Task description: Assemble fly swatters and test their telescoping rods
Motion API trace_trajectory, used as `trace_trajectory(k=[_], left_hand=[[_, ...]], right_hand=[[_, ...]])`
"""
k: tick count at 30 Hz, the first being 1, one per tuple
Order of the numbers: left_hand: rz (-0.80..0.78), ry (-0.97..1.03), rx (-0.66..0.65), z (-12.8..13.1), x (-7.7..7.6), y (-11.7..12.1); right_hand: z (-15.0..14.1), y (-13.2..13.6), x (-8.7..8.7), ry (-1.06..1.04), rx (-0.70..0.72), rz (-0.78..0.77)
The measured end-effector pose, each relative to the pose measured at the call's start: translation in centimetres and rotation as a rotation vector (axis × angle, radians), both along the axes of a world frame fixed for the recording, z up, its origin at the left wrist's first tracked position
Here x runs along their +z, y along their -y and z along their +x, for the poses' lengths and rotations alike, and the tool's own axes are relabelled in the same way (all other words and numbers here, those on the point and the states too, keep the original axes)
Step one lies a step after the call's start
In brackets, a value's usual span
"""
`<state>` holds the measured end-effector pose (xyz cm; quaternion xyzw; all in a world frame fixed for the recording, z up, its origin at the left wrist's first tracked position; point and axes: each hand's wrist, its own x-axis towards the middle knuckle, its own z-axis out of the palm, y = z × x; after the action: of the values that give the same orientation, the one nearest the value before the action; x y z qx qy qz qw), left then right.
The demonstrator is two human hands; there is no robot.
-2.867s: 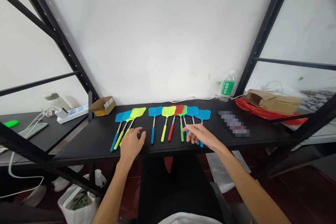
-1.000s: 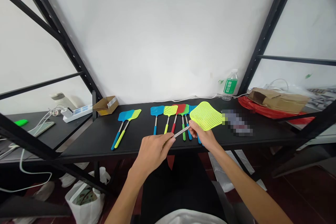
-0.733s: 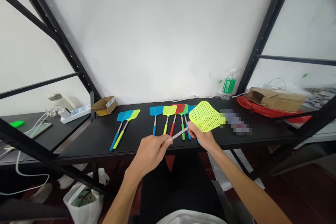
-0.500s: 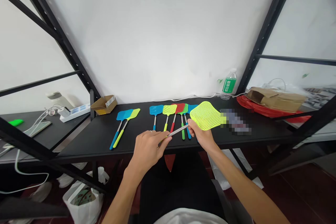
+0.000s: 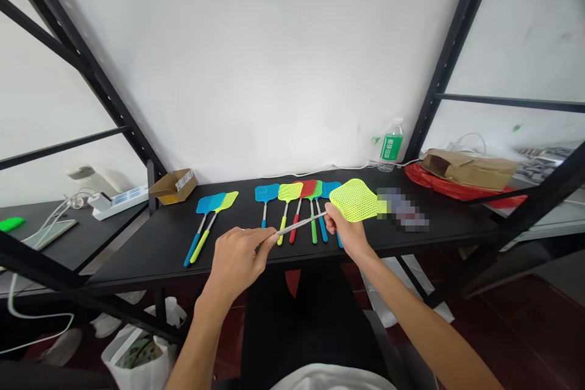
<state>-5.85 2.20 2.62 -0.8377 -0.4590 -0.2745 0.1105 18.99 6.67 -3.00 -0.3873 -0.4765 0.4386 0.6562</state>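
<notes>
A yellow fly swatter [image 5: 354,200] is held between my two hands above the front of the black table. My right hand [image 5: 345,228] pinches its metal rod just below the perforated head. My left hand [image 5: 242,256] is closed around the handle end, which the fingers hide. Bare silver rod shows between the hands. Behind them several fly swatters lie in a row, among them a blue one [image 5: 267,193], a yellow one [image 5: 289,192] and a red one [image 5: 308,187]. Farther left, a blue swatter [image 5: 209,203] overlaps a yellow one [image 5: 227,200].
An open cardboard box [image 5: 172,186] stands at the back left, a water bottle [image 5: 391,145] at the back right. A brown paper package [image 5: 470,169] lies on red plastic [image 5: 414,177] at right. Black shelf posts [image 5: 450,58] frame the table [image 5: 150,241]. A blurred patch covers something right of the swatter.
My left hand has moved left, away from my right hand, and more of the metal rod shows between them. The view has shifted slightly.
</notes>
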Motion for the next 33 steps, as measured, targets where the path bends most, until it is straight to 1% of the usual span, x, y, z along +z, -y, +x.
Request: trace_trajectory(k=[3,8,11,14,19,25,29,33], left_hand=[[-0.015,-0.009,-0.016,-0.9,0.3,-0.2],[0.083,0.028,-0.016,-2.3,0.7,-0.6],[0.070,0.011,-0.012,-2.3,0.7,-0.5],[0.061,-0.006,-0.015,-1.8,0.7,-0.3],[0.051,-0.004,-0.017,-1.0,0.7,0.0],[0.063,-0.009,-0.015,-1.2,0.8,0.3],[0.046,-0.005,-0.029,-1.1,1.0,0.5],[0.031,-0.004,-0.074,-0.7,1.3,0.7]], right_hand=[[0.0,-0.1,0.1,-0.025,-0.016,-0.005],[0.5,-0.6,0.3,-0.122,-0.050,-0.043],[0.8,-0.7,0.2,-0.140,-0.052,-0.055],[0.8,-0.5,0.1,-0.164,-0.057,-0.059],[0.4,0.2,0.2,-0.192,-0.011,-0.056],[0.1,0.5,0.3,-0.150,0.034,-0.006],[-0.1,0.8,0.6,-0.131,0.140,-0.006],[-0.3,1.3,1.2,-0.124,0.243,0.016]])
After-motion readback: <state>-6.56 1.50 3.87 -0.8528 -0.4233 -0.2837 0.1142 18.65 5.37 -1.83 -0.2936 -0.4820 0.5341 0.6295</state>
